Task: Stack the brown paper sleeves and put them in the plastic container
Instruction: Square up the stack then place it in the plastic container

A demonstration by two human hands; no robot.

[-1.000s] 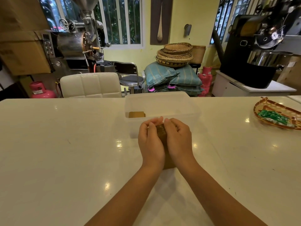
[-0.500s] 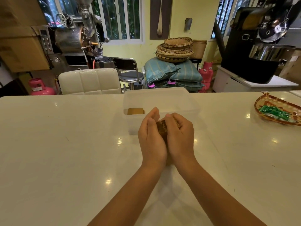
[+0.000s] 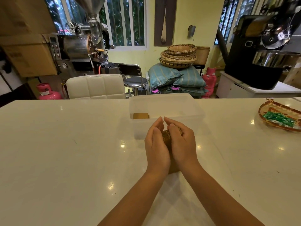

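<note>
Head view: a stack of brown paper sleeves stands on edge on the white table, its long axis running 12 to 6 o'clock, far end toward the plastic container. The left hand and right hand press flat against its sides (fingertips nearly meeting beyond it). Another brown sleeve lies inside the container, at 11 o'clock from the hands.

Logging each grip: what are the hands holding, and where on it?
A stack of brown sleeves, pressed between the left hand and right hand by its two flat sides, just short of the container.
</note>
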